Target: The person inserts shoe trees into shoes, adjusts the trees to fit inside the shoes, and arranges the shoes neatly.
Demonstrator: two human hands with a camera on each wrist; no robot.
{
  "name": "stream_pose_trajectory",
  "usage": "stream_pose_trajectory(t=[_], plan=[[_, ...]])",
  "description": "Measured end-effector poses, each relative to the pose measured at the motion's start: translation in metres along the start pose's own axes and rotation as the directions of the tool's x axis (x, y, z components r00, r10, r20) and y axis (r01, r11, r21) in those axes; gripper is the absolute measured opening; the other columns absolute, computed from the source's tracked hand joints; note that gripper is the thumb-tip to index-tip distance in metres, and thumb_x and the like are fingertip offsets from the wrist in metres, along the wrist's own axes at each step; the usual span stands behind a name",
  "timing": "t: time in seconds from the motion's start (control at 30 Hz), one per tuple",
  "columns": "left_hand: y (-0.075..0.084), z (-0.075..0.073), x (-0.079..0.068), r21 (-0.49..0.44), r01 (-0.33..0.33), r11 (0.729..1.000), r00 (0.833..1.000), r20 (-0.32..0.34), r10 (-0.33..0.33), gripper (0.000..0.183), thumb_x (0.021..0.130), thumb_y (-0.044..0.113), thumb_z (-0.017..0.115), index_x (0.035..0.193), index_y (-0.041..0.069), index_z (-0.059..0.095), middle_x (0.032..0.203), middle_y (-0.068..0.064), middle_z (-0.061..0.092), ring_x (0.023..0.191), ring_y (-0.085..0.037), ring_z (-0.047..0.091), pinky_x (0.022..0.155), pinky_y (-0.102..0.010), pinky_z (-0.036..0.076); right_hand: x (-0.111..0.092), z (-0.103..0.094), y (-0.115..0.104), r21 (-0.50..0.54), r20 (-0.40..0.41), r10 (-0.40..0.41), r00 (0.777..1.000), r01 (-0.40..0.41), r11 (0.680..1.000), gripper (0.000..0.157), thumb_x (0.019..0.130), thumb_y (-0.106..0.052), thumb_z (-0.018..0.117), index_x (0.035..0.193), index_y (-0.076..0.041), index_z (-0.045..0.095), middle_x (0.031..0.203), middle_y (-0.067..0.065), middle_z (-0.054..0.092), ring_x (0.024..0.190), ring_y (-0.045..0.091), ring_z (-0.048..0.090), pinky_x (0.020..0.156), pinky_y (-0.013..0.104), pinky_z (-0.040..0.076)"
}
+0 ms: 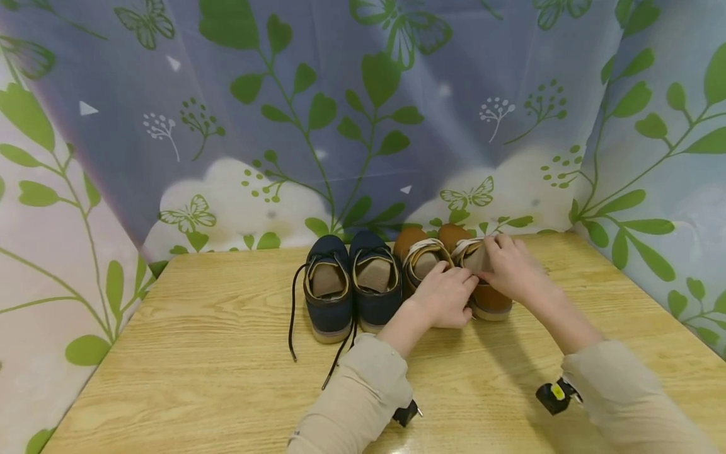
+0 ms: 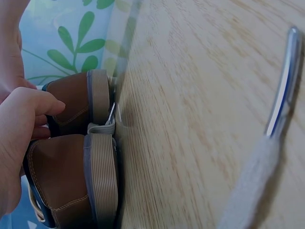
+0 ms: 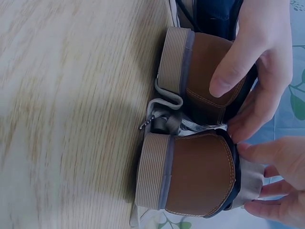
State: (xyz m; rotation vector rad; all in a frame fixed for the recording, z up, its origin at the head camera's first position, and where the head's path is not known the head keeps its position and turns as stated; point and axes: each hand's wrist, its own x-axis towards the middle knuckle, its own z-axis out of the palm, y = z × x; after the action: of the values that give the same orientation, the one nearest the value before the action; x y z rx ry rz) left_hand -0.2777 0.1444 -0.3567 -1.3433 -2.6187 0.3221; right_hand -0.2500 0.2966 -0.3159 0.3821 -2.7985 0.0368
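Observation:
A pair of brown leather shoes (image 1: 490, 300) stands heel-first towards me, with cream laces and dark collars. My right hand (image 1: 513, 268) pinches a taupe shoe insert (image 3: 249, 181) that sticks up out of the right brown shoe's opening, thumb on the near side. Over the heels of the pair reaches my left hand (image 1: 445, 296). Its fingertips are right at the collar of the right brown shoe (image 3: 202, 174), and its thumb overlaps the heel of the left brown shoe (image 3: 207, 67) in the right wrist view. Another insert (image 1: 425, 263) lies inside the left brown shoe.
Left of the brown pair stand two navy shoes (image 1: 329, 315) with taupe inserts and loose black laces (image 1: 293, 315) trailing onto the wooden table (image 1: 215, 353). A cream lace (image 3: 164, 98) hangs between the brown heels. Behind hangs a leaf-patterned cloth (image 1: 317, 157).

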Motion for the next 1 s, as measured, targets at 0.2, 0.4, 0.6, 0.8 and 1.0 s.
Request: stream_pose_trajectory(t=[0.2, 0.4, 0.6, 0.8, 1.0], plan=[[-0.0001, 0.0001, -0.0002, 0.008, -0.001, 1.0, 1.0, -0.008, 0.001, 0.059, 0.09, 0.047, 0.049, 0.143, 0.021, 0.037, 0.137, 0.006, 0.04, 0.126, -0.01, 0.036, 0.106, -0.035, 0.022, 0.002, 0.0007, -0.0007, 0.017, 0.013, 0.026, 1.0, -0.027, 0.999, 0.06, 0.079, -0.012, 0.073, 0.123, 0.016, 0.043, 0.118, 0.036, 0.045, 0.105, 0.053, 0.044, 0.091, 0.057, 0.036], [0.0005, 0.0003, -0.0008, 0.008, 0.0, 1.0, 1.0, -0.013, 0.0, 0.06, 0.09, 0.047, 0.049, 0.143, 0.021, 0.037, 0.137, 0.007, 0.04, 0.126, -0.01, 0.037, 0.106, -0.035, 0.022, 0.0038, 0.001, -0.0012, 0.066, 0.039, 0.075, 0.996, -0.077, 0.995, 0.06, 0.078, -0.01, 0.072, 0.124, 0.015, 0.044, 0.12, 0.035, 0.044, 0.107, 0.053, 0.043, 0.092, 0.058, 0.034], [0.0006, 0.0004, -0.0004, 0.009, 0.003, 1.0, 1.0, -0.02, -0.003, 0.059, 0.09, 0.046, 0.049, 0.142, 0.021, 0.038, 0.137, 0.007, 0.04, 0.126, -0.01, 0.037, 0.106, -0.035, 0.022, 0.007, -0.0003, -0.0031, 0.071, 0.068, 0.093, 0.993, -0.098, 0.993, 0.063, 0.079, -0.01, 0.071, 0.127, 0.016, 0.04, 0.122, 0.036, 0.042, 0.111, 0.052, 0.04, 0.095, 0.058, 0.03], [0.0006, 0.0012, -0.0001, 0.009, 0.002, 1.0, 1.0, -0.024, -0.002, 0.058, 0.09, 0.046, 0.049, 0.142, 0.021, 0.039, 0.136, 0.007, 0.041, 0.125, -0.01, 0.038, 0.105, -0.034, 0.022, 0.0087, 0.001, -0.0036, 0.067, 0.07, 0.104, 0.992, -0.108, 0.992, 0.064, 0.079, -0.01, 0.071, 0.128, 0.016, 0.039, 0.122, 0.037, 0.041, 0.11, 0.052, 0.04, 0.094, 0.058, 0.031], [0.0004, 0.002, 0.0002, 0.003, 0.001, 1.0, 1.0, -0.022, -0.001, 0.059, 0.09, 0.047, 0.049, 0.142, 0.021, 0.039, 0.137, 0.007, 0.04, 0.126, -0.01, 0.037, 0.106, -0.035, 0.022, 0.0102, 0.0016, -0.0032, 0.094, 0.079, 0.133, 0.988, -0.14, 0.986, 0.065, 0.079, -0.01, 0.071, 0.129, 0.015, 0.039, 0.124, 0.037, 0.04, 0.111, 0.054, 0.038, 0.095, 0.059, 0.03]])
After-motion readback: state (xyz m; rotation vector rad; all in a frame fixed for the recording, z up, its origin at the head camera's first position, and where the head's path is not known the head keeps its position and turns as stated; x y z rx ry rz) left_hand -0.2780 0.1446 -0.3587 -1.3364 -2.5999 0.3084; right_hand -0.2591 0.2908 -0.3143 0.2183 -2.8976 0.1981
